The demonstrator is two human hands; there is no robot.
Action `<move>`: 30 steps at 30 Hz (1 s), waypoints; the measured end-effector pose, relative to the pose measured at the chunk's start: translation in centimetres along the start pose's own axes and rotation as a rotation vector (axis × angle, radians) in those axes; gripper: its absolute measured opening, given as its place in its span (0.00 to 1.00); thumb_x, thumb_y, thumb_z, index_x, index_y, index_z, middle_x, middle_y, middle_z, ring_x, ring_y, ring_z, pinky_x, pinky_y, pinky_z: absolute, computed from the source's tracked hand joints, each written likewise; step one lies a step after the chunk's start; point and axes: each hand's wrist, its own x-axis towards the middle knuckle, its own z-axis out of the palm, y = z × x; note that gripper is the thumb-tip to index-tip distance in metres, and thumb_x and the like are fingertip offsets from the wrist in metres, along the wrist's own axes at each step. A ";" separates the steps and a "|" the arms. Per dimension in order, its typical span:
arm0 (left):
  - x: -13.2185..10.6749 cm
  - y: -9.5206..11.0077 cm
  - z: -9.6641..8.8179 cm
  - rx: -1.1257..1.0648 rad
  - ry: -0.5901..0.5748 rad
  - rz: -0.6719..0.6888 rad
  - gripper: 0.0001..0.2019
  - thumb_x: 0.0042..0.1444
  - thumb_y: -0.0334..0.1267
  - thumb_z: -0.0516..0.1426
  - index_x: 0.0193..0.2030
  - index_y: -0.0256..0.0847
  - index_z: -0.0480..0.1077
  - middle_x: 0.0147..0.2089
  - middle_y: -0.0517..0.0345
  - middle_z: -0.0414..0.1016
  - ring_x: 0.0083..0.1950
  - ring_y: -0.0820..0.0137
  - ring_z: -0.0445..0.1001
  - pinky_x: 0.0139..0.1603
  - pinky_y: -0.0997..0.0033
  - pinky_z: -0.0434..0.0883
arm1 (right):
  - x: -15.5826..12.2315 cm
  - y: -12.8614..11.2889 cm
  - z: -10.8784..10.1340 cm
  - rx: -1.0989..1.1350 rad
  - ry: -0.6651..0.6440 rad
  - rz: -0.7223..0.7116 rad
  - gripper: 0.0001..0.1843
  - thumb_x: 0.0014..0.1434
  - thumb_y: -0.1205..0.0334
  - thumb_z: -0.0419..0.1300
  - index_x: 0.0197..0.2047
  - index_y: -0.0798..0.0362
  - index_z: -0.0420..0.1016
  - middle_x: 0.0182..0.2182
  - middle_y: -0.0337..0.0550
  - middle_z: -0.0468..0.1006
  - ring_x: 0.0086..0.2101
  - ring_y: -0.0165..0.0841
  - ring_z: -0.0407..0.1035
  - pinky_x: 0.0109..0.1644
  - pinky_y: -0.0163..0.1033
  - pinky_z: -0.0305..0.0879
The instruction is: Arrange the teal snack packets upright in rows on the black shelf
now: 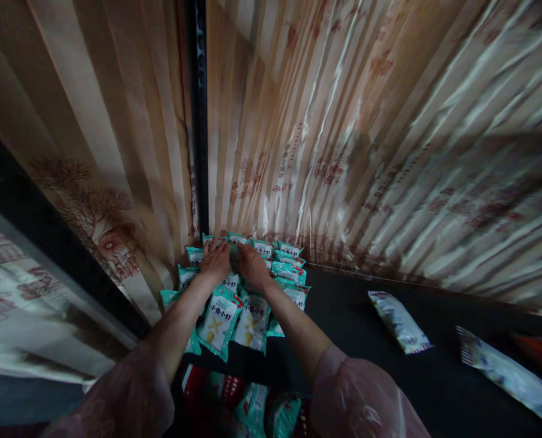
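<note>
Green-and-white snack packets (219,322) stand in close rows in the corner of a black surface, printed faces towards me. My left hand (216,263) lies over the back rows on the left, its fingers stretched out and apart on the packets. Just beside it, my right hand (253,267) has its fingers bent on a green snack packet (235,253) between the two hands. Part of that packet and the right fingertips are hidden. More packets of the same kind (289,248) stand to the right of my right hand, leaning back.
A red basket (192,382) with more green packets is below the front edge. On the black surface (343,304) to the right lie two white packets (399,322) and a blurred orange one (539,353). Printed curtain-like sheeting (261,121) and a dark post (198,121) bound the corner.
</note>
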 end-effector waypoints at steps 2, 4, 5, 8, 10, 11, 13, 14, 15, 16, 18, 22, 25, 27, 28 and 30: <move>0.8 0.0 0.3 -0.015 -0.009 -0.008 0.22 0.58 0.33 0.44 0.59 0.36 0.62 0.61 0.48 0.65 0.69 0.57 0.48 0.65 0.48 0.46 | 0.1 0.3 -0.1 -0.006 -0.004 0.014 0.21 0.56 0.75 0.49 0.53 0.59 0.68 0.49 0.54 0.74 0.51 0.37 0.67 0.56 0.40 0.60; 1.5 0.5 0.8 -0.029 -0.004 -0.029 0.22 0.60 0.38 0.44 0.59 0.38 0.62 0.61 0.50 0.66 0.68 0.56 0.49 0.65 0.47 0.46 | 0.3 0.6 0.0 0.001 0.002 0.038 0.19 0.57 0.73 0.50 0.51 0.59 0.69 0.48 0.54 0.75 0.49 0.37 0.68 0.54 0.39 0.61; 1.8 0.9 1.0 -0.034 0.000 -0.033 0.22 0.60 0.39 0.43 0.59 0.38 0.62 0.60 0.50 0.67 0.68 0.56 0.49 0.65 0.47 0.46 | 0.4 0.7 0.0 0.008 0.000 0.048 0.17 0.58 0.72 0.50 0.49 0.59 0.70 0.46 0.54 0.76 0.48 0.36 0.69 0.53 0.39 0.62; 2.7 2.0 1.7 -0.041 0.031 -0.005 0.21 0.61 0.38 0.41 0.56 0.38 0.64 0.58 0.49 0.70 0.68 0.58 0.51 0.65 0.48 0.46 | 0.6 1.0 0.2 0.029 -0.002 0.080 0.14 0.58 0.73 0.49 0.44 0.58 0.72 0.42 0.53 0.77 0.45 0.35 0.70 0.50 0.37 0.63; 3.3 2.3 2.0 -0.033 0.022 -0.017 0.20 0.62 0.38 0.40 0.52 0.38 0.67 0.55 0.46 0.72 0.67 0.58 0.53 0.65 0.47 0.46 | 0.5 1.4 0.2 0.031 0.021 0.095 0.15 0.58 0.73 0.49 0.45 0.59 0.72 0.42 0.54 0.77 0.45 0.36 0.70 0.50 0.37 0.63; 3.5 2.3 2.1 -0.024 0.015 -0.028 0.20 0.62 0.39 0.41 0.50 0.37 0.69 0.54 0.45 0.73 0.66 0.57 0.54 0.64 0.46 0.46 | 0.5 1.5 0.2 0.027 0.035 0.092 0.16 0.58 0.73 0.48 0.47 0.59 0.71 0.43 0.54 0.76 0.46 0.36 0.70 0.51 0.38 0.62; 3.9 2.0 2.2 -0.006 0.004 -0.049 0.19 0.61 0.40 0.42 0.47 0.36 0.71 0.51 0.43 0.74 0.64 0.55 0.58 0.64 0.45 0.45 | 0.5 1.9 0.0 0.011 0.046 0.072 0.17 0.58 0.73 0.48 0.49 0.60 0.70 0.46 0.54 0.76 0.48 0.36 0.69 0.53 0.38 0.62; 4.0 1.8 2.2 0.000 0.001 -0.054 0.19 0.61 0.39 0.42 0.46 0.36 0.71 0.50 0.42 0.75 0.63 0.55 0.60 0.64 0.44 0.45 | 0.5 2.0 -0.1 0.003 0.042 0.057 0.18 0.58 0.74 0.48 0.50 0.59 0.70 0.46 0.53 0.75 0.48 0.35 0.69 0.53 0.38 0.61; 4.1 1.6 2.1 0.004 -0.001 -0.055 0.19 0.61 0.39 0.42 0.45 0.35 0.71 0.49 0.42 0.75 0.63 0.55 0.60 0.64 0.45 0.45 | 0.6 2.1 -0.2 -0.003 0.039 0.047 0.19 0.57 0.74 0.49 0.50 0.59 0.70 0.46 0.52 0.76 0.48 0.35 0.69 0.53 0.38 0.62; 4.1 1.4 2.0 0.006 -0.002 -0.051 0.19 0.61 0.40 0.42 0.45 0.35 0.72 0.48 0.42 0.76 0.62 0.56 0.61 0.64 0.45 0.45 | 0.7 2.2 -0.2 -0.008 0.035 0.040 0.19 0.57 0.75 0.48 0.49 0.59 0.71 0.45 0.52 0.76 0.47 0.35 0.69 0.53 0.38 0.62; 4.1 1.1 1.8 0.012 -0.005 -0.046 0.20 0.62 0.40 0.41 0.43 0.36 0.72 0.46 0.43 0.76 0.62 0.57 0.62 0.64 0.47 0.46 | 0.9 2.1 -0.1 -0.006 0.029 0.026 0.18 0.57 0.76 0.48 0.47 0.58 0.73 0.44 0.52 0.76 0.46 0.35 0.70 0.52 0.38 0.63; 3.8 0.9 1.6 0.017 -0.015 -0.060 0.22 0.63 0.40 0.40 0.40 0.36 0.73 0.45 0.43 0.77 0.59 0.58 0.64 0.63 0.50 0.49 | 1.1 1.9 0.4 0.031 -0.001 -0.015 0.16 0.57 0.76 0.49 0.42 0.57 0.75 0.43 0.52 0.77 0.47 0.35 0.70 0.52 0.37 0.63; 3.7 0.7 1.8 0.008 -0.029 -0.067 0.21 0.63 0.40 0.40 0.41 0.36 0.72 0.47 0.44 0.76 0.61 0.58 0.62 0.63 0.51 0.50 | 1.2 1.9 0.6 0.032 0.000 -0.029 0.16 0.57 0.76 0.49 0.42 0.58 0.75 0.43 0.52 0.77 0.46 0.34 0.70 0.51 0.35 0.63; 3.8 0.5 1.9 -0.006 -0.051 -0.060 0.20 0.62 0.40 0.40 0.42 0.37 0.72 0.49 0.46 0.75 0.62 0.59 0.60 0.63 0.51 0.50 | 1.2 2.0 0.6 0.010 0.001 -0.027 0.16 0.56 0.75 0.49 0.43 0.59 0.75 0.43 0.52 0.77 0.46 0.34 0.70 0.52 0.35 0.63; 4.0 0.3 2.0 -0.015 -0.064 -0.055 0.20 0.62 0.39 0.40 0.43 0.38 0.72 0.50 0.47 0.75 0.63 0.59 0.60 0.63 0.50 0.50 | 1.2 2.0 0.5 -0.003 -0.007 -0.021 0.17 0.56 0.75 0.50 0.44 0.59 0.75 0.43 0.52 0.77 0.46 0.35 0.70 0.52 0.35 0.62; 4.3 0.1 1.9 -0.028 -0.090 -0.051 0.19 0.62 0.38 0.41 0.45 0.39 0.72 0.51 0.48 0.74 0.62 0.60 0.61 0.62 0.51 0.52 | 1.3 2.1 0.3 -0.029 -0.031 0.009 0.17 0.56 0.75 0.50 0.45 0.59 0.74 0.44 0.52 0.77 0.47 0.35 0.70 0.52 0.36 0.62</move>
